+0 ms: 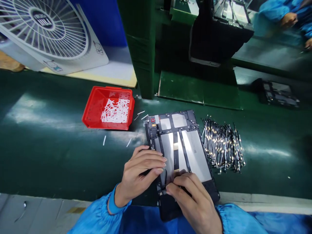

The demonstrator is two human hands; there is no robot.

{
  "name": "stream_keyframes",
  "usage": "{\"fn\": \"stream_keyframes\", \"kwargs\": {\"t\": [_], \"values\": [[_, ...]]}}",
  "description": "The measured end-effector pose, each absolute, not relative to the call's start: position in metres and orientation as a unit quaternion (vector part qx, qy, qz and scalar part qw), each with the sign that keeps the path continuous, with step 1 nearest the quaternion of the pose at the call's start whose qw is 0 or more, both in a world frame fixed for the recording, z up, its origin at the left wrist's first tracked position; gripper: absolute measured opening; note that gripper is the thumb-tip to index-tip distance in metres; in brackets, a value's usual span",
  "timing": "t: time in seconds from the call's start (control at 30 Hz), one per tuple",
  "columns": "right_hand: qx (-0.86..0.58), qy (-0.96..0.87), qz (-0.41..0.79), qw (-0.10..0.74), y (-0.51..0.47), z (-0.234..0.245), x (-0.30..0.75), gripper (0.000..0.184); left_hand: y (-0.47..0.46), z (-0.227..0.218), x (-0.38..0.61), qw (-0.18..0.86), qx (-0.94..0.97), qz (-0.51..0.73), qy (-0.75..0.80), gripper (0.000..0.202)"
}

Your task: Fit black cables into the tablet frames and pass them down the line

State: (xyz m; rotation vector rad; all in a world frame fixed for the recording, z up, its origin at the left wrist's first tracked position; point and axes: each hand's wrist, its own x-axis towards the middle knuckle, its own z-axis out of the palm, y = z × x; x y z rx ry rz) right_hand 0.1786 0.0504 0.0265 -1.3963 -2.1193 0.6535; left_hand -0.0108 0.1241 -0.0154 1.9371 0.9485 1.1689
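Observation:
An opened tablet [185, 146] lies back-up on the dark green belt, its silver battery cells and black frame showing. My left hand [140, 174] rests on the tablet's left edge, fingers together and laid flat across it. My right hand [192, 198] is at the tablet's near end, fingertips pinched and pressing on a thin black cable or part near the lower board; what they hold is too small to name. Both sleeves are blue.
A red bin [108, 109] with white strips stands to the left; loose white strips [128, 142] lie on the belt. A pile of black cables [223, 144] lies right of the tablet. A white fan [48, 32] stands at the back left, another tablet [278, 92] far right, another person's hands [289, 19] at the top right.

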Motion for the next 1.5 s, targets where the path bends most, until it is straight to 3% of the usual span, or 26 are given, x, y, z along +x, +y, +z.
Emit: {"fn": "stream_keyframes", "kwargs": {"t": [0.2,0.4,0.63,1.07,1.27,1.5], "values": [[-0.478,-0.801,0.238,0.270,0.058,0.031,0.181,0.020,0.125,-0.016,-0.012,0.343,0.748,0.441,0.358,0.010],[-0.475,-0.802,0.232,0.278,0.058,0.028,0.182,0.018,0.153,0.001,-0.008,0.279,0.817,0.393,0.316,0.015],[-0.485,-0.800,0.196,0.293,0.059,0.027,0.178,0.021,0.174,0.008,0.000,0.306,0.838,0.304,0.335,0.008],[-0.485,-0.811,0.149,0.290,0.060,0.021,0.176,0.023,0.173,0.007,-0.001,0.336,0.825,0.301,0.341,0.005],[-0.474,-0.809,0.090,0.335,0.058,0.007,0.174,0.032,0.173,0.010,0.000,0.334,0.822,0.306,0.345,0.005],[-0.486,-0.804,0.043,0.340,0.055,0.001,0.171,0.024,0.173,0.009,0.000,0.337,0.820,0.301,0.350,0.005]]}}
